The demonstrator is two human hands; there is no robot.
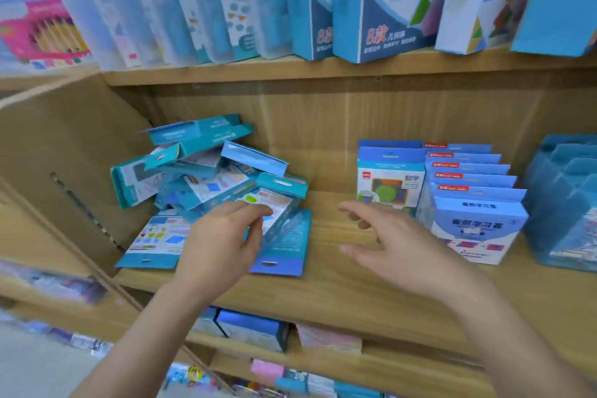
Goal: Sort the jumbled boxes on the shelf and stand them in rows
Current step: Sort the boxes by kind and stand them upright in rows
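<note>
I see my left hand (pixel 226 236) grasping a white-faced box (pixel 277 203), fingers over its top and thumb beneath. The box sits at the right edge of the jumbled heap (pixel 193 171), which lies at the left end of the wooden shelf (pixel 339 287). My right hand (pixel 397 242) hovers released, fingers spread, over the bare board between the heap and the standing rows (pixel 475 197) of blue boxes at the right. Two flat boxes (pixel 284 245) lie under the heap at the shelf's front.
</note>
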